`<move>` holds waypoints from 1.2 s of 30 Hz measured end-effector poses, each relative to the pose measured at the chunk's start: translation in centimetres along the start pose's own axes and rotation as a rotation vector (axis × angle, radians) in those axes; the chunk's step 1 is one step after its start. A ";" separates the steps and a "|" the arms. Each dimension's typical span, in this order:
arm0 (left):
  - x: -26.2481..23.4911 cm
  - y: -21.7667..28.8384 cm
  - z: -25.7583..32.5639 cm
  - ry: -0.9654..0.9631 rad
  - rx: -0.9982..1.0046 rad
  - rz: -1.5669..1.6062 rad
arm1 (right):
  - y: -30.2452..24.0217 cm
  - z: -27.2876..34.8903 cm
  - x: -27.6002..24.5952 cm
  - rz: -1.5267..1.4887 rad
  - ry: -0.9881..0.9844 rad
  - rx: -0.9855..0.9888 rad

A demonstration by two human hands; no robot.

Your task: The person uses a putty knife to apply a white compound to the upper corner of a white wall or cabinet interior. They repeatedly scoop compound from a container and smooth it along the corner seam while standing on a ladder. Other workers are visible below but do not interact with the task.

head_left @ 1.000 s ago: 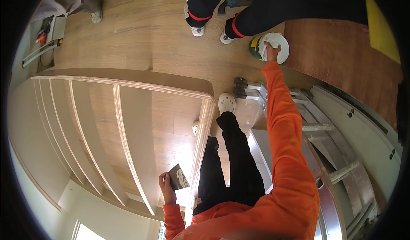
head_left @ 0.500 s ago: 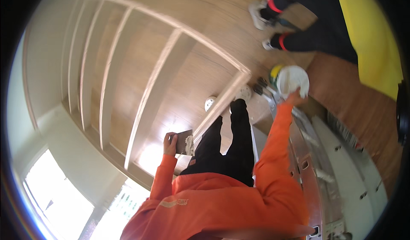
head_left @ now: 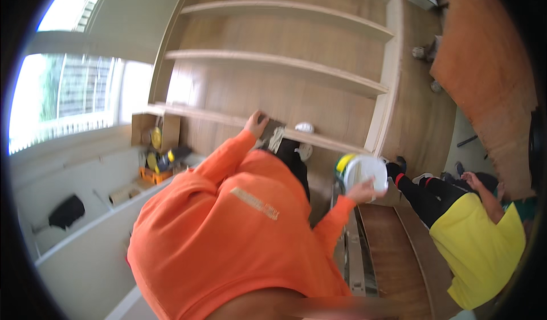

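A broad, flat putty knife (head_left: 275, 127) is gripped in my left hand (head_left: 256, 124), close to the edge of a pale shelf board. White putty (head_left: 276, 140) clings to its blade. My right hand (head_left: 364, 192) is closed on the rim of a white bucket (head_left: 377, 167), which has a yellow and green patch on its side. The bucket's mouth is tilted up toward me and pale smears show inside it. My fingertips on the far side of the rim are partly hidden.
A frame with several pale shelves (head_left: 285, 60) spans the far side. To the right, a person in a yellow top (head_left: 478, 240) is near a large reddish-brown board (head_left: 484, 92). A metal ladder-like rail (head_left: 354, 257) runs below the bucket. Left are a cardboard box (head_left: 171, 131) and windows.
My view has swung round, so the shelves and window sit differently and the person in yellow appears lower right. Both hands keep hold of the putty knife and bucket.
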State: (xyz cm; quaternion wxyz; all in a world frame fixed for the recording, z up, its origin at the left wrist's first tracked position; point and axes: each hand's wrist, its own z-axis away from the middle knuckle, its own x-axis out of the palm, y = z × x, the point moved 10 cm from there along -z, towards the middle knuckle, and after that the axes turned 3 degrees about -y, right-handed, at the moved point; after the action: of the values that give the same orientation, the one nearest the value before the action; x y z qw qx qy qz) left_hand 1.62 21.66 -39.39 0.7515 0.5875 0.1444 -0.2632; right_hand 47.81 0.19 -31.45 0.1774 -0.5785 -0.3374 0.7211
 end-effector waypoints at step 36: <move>3.7 -11.2 43.8 2.358 -1.474 0.824 | -20.0 80.1 14.2 0.507 -2.934 -2.211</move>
State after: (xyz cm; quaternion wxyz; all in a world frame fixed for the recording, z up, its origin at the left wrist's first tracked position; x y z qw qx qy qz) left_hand -5.66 -23.08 -38.63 0.3446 -0.0554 0.5909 0.7273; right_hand -35.14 0.98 -19.51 0.7316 -0.5638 0.3772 -0.0678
